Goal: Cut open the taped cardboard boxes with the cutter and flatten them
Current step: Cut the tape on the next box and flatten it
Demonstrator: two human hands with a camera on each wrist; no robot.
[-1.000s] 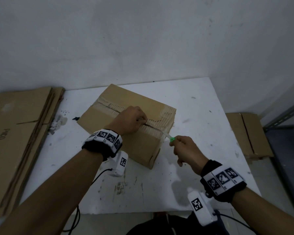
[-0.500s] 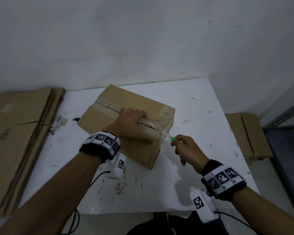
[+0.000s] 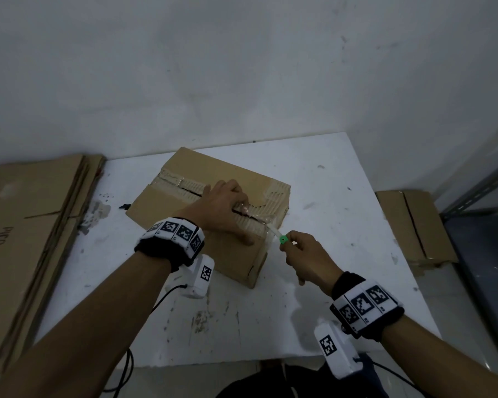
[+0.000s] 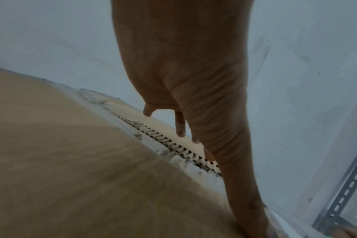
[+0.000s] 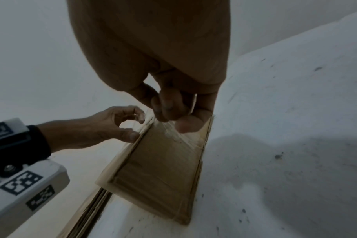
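Matt brown cardboard box (image 3: 213, 182) with torn, ribbed corrugation and glossy clear tape (image 3: 259, 218); scuffed white painted worktop (image 3: 342, 219).

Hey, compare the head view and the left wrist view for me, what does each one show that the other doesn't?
Only the head view shows the right hand gripping the green-tipped cutter at the box's near corner, plus flattened cardboard left of the white table. Only the left wrist view shows the split seam's exposed corrugation up close and a slotted metal rail. Both show the left hand on the cardboard box.
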